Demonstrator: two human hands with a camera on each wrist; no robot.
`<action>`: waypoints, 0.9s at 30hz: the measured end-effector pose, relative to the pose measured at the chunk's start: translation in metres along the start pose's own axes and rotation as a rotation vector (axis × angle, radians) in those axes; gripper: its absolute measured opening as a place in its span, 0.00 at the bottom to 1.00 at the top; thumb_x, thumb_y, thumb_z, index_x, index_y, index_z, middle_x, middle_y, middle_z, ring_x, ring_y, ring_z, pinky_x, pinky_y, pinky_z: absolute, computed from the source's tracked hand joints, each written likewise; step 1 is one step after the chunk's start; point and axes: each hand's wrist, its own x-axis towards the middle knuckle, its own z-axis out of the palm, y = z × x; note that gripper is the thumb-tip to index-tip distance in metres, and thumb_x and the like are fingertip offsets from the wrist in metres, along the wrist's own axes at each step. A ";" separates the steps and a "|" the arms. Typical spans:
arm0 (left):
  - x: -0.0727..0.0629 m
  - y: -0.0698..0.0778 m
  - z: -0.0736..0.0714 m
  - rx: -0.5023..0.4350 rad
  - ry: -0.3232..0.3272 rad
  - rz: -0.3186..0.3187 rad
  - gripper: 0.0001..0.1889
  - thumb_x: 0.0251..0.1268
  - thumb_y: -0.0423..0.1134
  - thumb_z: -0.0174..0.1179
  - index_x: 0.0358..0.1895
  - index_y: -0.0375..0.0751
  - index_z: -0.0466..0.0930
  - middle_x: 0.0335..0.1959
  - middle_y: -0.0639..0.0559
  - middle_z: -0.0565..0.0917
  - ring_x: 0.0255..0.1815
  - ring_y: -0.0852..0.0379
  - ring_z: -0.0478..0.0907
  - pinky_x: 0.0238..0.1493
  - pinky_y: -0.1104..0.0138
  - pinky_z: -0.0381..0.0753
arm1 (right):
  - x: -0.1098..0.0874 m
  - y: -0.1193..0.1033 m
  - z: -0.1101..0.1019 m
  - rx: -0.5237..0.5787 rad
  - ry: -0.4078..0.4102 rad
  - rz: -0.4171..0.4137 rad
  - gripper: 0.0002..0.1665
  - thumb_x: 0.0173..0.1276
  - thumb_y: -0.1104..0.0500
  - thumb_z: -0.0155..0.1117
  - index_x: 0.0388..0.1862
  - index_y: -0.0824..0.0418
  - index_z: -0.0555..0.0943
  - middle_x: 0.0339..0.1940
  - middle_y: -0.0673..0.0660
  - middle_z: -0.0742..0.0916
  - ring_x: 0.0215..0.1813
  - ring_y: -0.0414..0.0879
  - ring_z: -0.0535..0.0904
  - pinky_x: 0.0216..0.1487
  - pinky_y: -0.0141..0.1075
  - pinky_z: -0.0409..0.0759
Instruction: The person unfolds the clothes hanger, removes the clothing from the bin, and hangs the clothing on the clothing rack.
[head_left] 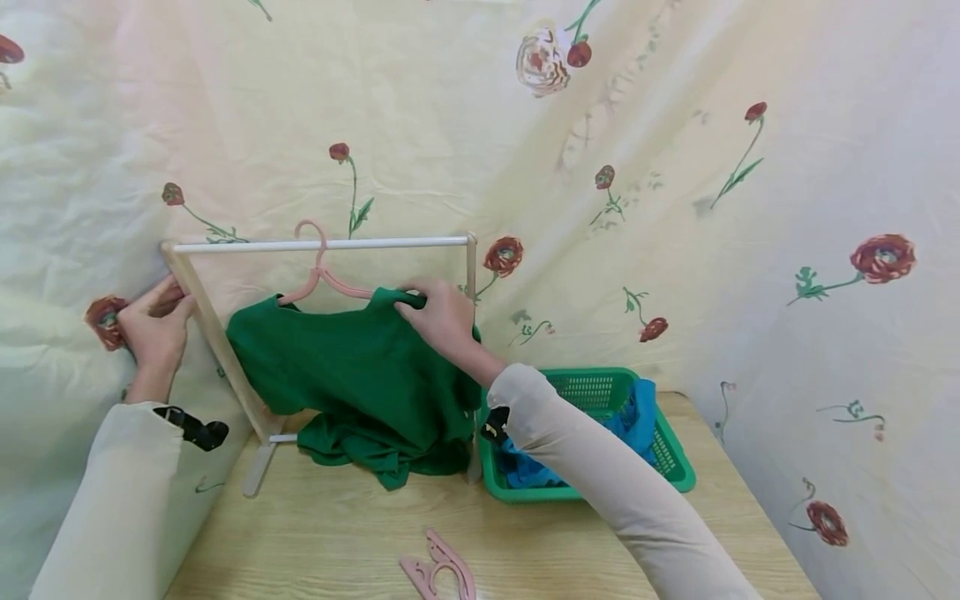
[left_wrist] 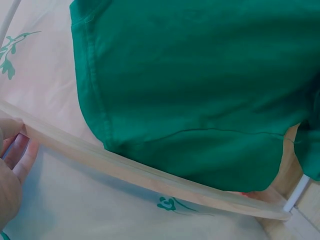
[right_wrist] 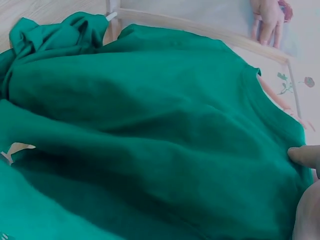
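In front, find a folded pink hanger (head_left: 454, 556) on the table (head_left: 322, 529); behind it, to the right, a green basket (head_left: 540, 494) holding blue cloth (head_left: 641, 417). Beyond, see the green shirt (head_left: 345, 350) at the rack (head_left: 397, 244), a second pink hanger (head_left: 347, 287) in its neckline. Note fingers of the right hand (head_left: 446, 321) pinching the shoulder beside the collar, those of the left hand (head_left: 157, 325) gripping the rack's left upright. Expect light, soft, limp fabric, hardly fragile (apt to slide off smooth hanger arms); best held at the shoulder seams. Farthest, see flowered drapery (head_left: 675, 233)
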 end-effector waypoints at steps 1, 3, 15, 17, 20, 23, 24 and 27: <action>0.001 0.000 0.000 -0.008 0.004 -0.004 0.22 0.64 0.29 0.66 0.61 0.50 0.84 0.30 0.77 0.83 0.34 0.78 0.78 0.39 0.85 0.73 | 0.000 0.001 0.001 0.002 0.000 -0.015 0.13 0.71 0.50 0.69 0.52 0.48 0.89 0.48 0.49 0.92 0.42 0.44 0.87 0.28 0.33 0.77; 0.001 -0.001 -0.001 -0.016 0.007 -0.012 0.22 0.64 0.29 0.66 0.61 0.49 0.84 0.30 0.76 0.83 0.34 0.77 0.78 0.39 0.85 0.73 | -0.001 0.002 0.004 0.002 0.004 -0.044 0.13 0.72 0.50 0.69 0.53 0.49 0.89 0.50 0.50 0.92 0.44 0.45 0.88 0.29 0.33 0.77; 0.002 -0.001 -0.002 -0.039 0.011 -0.018 0.22 0.63 0.28 0.66 0.60 0.47 0.85 0.30 0.75 0.84 0.33 0.77 0.78 0.37 0.86 0.73 | 0.002 0.007 0.022 0.048 -0.074 -0.076 0.14 0.70 0.51 0.71 0.52 0.51 0.90 0.50 0.50 0.92 0.45 0.45 0.88 0.34 0.31 0.79; 0.002 -0.001 -0.002 -0.011 0.009 -0.015 0.22 0.64 0.29 0.66 0.60 0.49 0.84 0.31 0.76 0.83 0.34 0.77 0.78 0.38 0.86 0.73 | 0.002 0.009 0.023 0.068 -0.105 -0.063 0.14 0.69 0.52 0.71 0.52 0.52 0.90 0.50 0.50 0.92 0.48 0.45 0.88 0.43 0.34 0.83; 0.002 -0.001 -0.002 0.002 0.010 -0.021 0.22 0.65 0.29 0.66 0.61 0.50 0.84 0.31 0.76 0.83 0.34 0.77 0.78 0.38 0.85 0.73 | 0.001 0.014 0.027 0.113 -0.149 -0.033 0.14 0.70 0.53 0.71 0.52 0.54 0.90 0.51 0.52 0.92 0.49 0.47 0.88 0.48 0.39 0.85; 0.003 0.000 0.000 0.012 0.010 -0.024 0.22 0.65 0.30 0.66 0.61 0.50 0.84 0.30 0.77 0.83 0.34 0.77 0.77 0.39 0.85 0.73 | -0.001 0.019 0.032 0.143 -0.162 0.009 0.14 0.70 0.53 0.70 0.53 0.52 0.89 0.52 0.52 0.91 0.50 0.47 0.88 0.46 0.37 0.84; 0.002 0.000 0.000 0.003 0.010 -0.028 0.22 0.65 0.30 0.66 0.61 0.50 0.84 0.30 0.76 0.83 0.34 0.77 0.77 0.39 0.85 0.73 | -0.002 0.020 0.033 0.146 -0.160 0.015 0.14 0.71 0.53 0.70 0.53 0.51 0.89 0.52 0.52 0.91 0.50 0.46 0.88 0.44 0.35 0.84; 0.001 0.001 0.001 0.016 0.005 -0.017 0.21 0.65 0.30 0.66 0.61 0.49 0.84 0.30 0.77 0.83 0.34 0.78 0.77 0.39 0.84 0.73 | -0.005 0.022 0.037 0.134 -0.133 0.008 0.14 0.71 0.52 0.70 0.53 0.49 0.90 0.50 0.51 0.92 0.45 0.45 0.88 0.32 0.30 0.79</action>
